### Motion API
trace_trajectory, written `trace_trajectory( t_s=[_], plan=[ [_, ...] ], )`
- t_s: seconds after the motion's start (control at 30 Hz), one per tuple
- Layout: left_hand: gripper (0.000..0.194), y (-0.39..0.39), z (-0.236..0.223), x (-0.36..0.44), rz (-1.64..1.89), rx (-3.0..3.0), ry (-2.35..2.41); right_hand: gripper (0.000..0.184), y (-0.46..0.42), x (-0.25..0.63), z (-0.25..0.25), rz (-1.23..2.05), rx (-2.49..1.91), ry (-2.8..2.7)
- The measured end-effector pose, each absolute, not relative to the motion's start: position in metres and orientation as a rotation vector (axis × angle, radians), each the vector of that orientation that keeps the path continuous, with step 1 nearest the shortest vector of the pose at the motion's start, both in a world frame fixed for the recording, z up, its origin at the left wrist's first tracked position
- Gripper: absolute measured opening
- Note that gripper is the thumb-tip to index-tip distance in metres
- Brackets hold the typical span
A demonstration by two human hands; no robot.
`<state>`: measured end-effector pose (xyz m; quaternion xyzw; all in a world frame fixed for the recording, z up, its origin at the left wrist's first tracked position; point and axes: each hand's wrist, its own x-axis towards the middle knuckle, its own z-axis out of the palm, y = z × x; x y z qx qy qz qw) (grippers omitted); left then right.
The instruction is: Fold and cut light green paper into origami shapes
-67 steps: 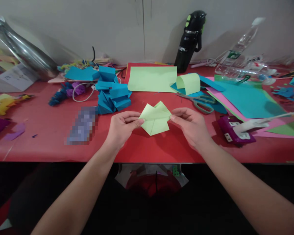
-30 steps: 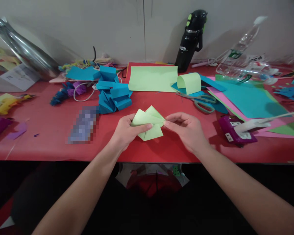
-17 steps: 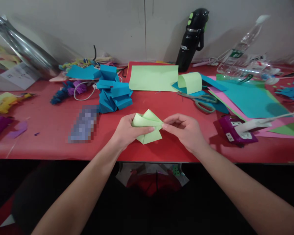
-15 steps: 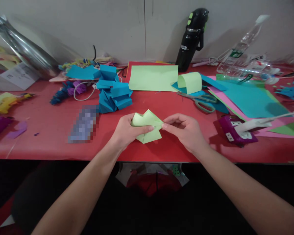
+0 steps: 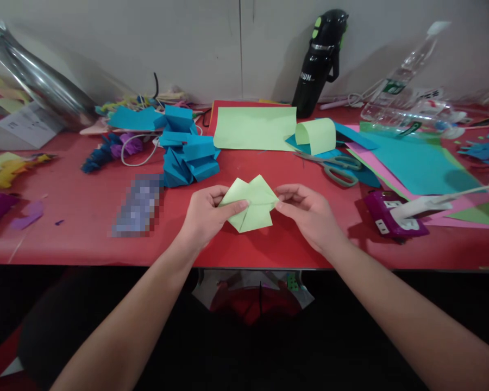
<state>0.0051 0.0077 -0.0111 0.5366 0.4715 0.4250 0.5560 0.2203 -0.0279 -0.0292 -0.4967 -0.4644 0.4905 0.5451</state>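
Note:
A folded piece of light green paper [image 5: 252, 209] is held between my two hands above the front of the red table [image 5: 301, 250]. My left hand [image 5: 207, 214] grips its left side, the thumb lying on top and the fingers behind. At its right corner, the thumb and index finger of my right hand [image 5: 305, 212] pinch the paper. Two pointed flaps stick up at its top, and creases run across its middle. The fingers behind the paper are partly hidden.
Blue folded paper [image 5: 191, 157] sits behind my left hand. Farther back are a light green sheet [image 5: 256, 127], a curled green piece [image 5: 318, 137], scissors [image 5: 338, 168] and a black bottle [image 5: 320, 65]. A purple power socket [image 5: 381, 214] lies right, beside coloured sheets [image 5: 419, 163].
The green paper has turned and flattened between my hands; its upper left flap now lies as a flat point instead of a curve. My right hand has shifted slightly right.

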Motion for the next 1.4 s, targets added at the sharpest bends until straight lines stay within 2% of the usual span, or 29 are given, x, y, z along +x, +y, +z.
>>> trace_trajectory(
  t_s=[0.1,0.17,0.3,0.37,0.5,0.73,1.03,1.17,1.4],
  plan=[
    [0.033,0.002,-0.009,0.009,0.974,1.336,1.113,0.046,-0.029,0.216,-0.027,1.293,-1.121,-1.128],
    [0.031,-0.002,-0.008,0.013,0.945,1.392,1.098,0.05,-0.03,0.213,-0.025,1.381,-1.1,-1.148],
    [0.031,-0.004,-0.007,0.014,0.936,1.43,1.084,0.03,-0.03,0.211,-0.024,1.359,-1.15,-1.154],
    [0.03,-0.001,-0.006,0.012,0.926,1.406,1.089,0.027,-0.028,0.213,-0.025,1.317,-1.17,-1.154],
    [0.028,0.005,-0.005,0.004,0.842,1.362,1.079,0.027,-0.025,0.222,-0.028,1.282,-1.193,-1.147],
    [0.029,0.013,-0.009,-0.005,0.917,1.324,1.145,0.032,-0.017,0.23,-0.039,1.306,-1.164,-1.063],
    [0.031,0.021,-0.031,-0.004,1.047,1.397,1.089,0.031,-0.016,0.23,-0.049,1.068,-1.163,-1.118],
    [0.033,0.023,-0.037,-0.004,1.125,1.387,1.085,0.032,-0.015,0.23,-0.048,1.102,-1.162,-1.11],
    [0.024,0.021,-0.039,-0.004,1.178,1.427,0.962,0.026,-0.017,0.228,-0.043,1.19,-1.176,-1.127]
  ],
)
